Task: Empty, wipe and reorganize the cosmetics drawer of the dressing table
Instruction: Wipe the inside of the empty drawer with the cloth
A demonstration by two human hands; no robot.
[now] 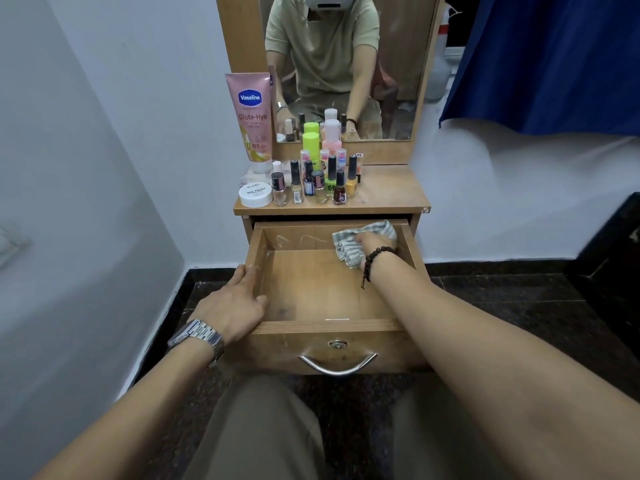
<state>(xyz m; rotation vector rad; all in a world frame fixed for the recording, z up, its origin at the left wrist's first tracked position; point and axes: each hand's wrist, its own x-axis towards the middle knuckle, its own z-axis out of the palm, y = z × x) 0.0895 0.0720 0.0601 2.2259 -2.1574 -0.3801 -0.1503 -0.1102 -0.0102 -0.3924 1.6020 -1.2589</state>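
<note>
The wooden drawer (311, 327) of the dressing table is pulled out, with nothing inside but a striped grey cloth (349, 244). My right hand (375, 242) holds the cloth against the back right corner of the drawer. My left hand (239, 299) rests on the drawer's left wall, thumb inside over the rim. On the tabletop (391, 188) stand a pink Vaseline tube (251, 116), a white round jar (255, 194) and several nail polish bottles (317, 183).
A mirror (398, 64) rises behind the tabletop. A white wall is on the left, a blue curtain (547, 57) at the upper right. The drawer front carries a metal handle (337, 365) just above my knees. Dark stone floor lies below.
</note>
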